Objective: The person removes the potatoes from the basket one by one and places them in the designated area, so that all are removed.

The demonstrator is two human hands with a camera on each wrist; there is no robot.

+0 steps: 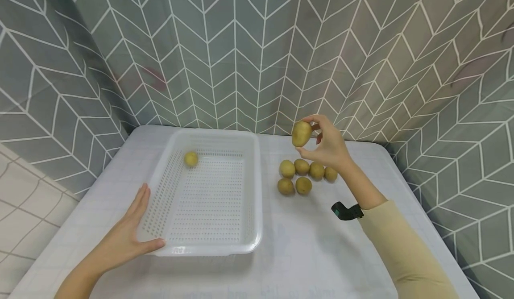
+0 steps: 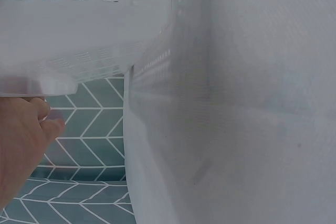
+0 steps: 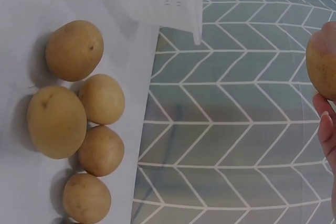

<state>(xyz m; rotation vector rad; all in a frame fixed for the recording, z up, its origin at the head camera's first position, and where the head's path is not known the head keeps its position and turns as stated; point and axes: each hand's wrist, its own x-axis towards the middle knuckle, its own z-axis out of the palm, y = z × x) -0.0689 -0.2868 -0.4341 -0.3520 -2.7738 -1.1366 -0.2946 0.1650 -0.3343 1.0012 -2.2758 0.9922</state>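
A white perforated basket [image 1: 257,187] lies on the white table [image 1: 313,245], with one small potato [image 1: 191,158] inside at its far left. My left hand [image 1: 130,232] rests flat against the basket's near left corner [image 2: 52,82], thumb along the rim. Above the table my right hand [image 1: 327,145] pinches a potato [image 1: 301,133] in its fingertips; that potato [image 3: 321,64] shows at the edge of the right wrist view. Below it several potatoes [image 1: 303,175] lie clustered on the table to the right of the basket, also seen as a group of potatoes [image 3: 79,124] from the right wrist.
Grey chevron-patterned curtains [image 1: 257,53] enclose the table at the back and both sides. A black strap [image 1: 346,211] sits on my right wrist above a beige sleeve [image 1: 401,250]. The table edge runs close to the left of the basket.
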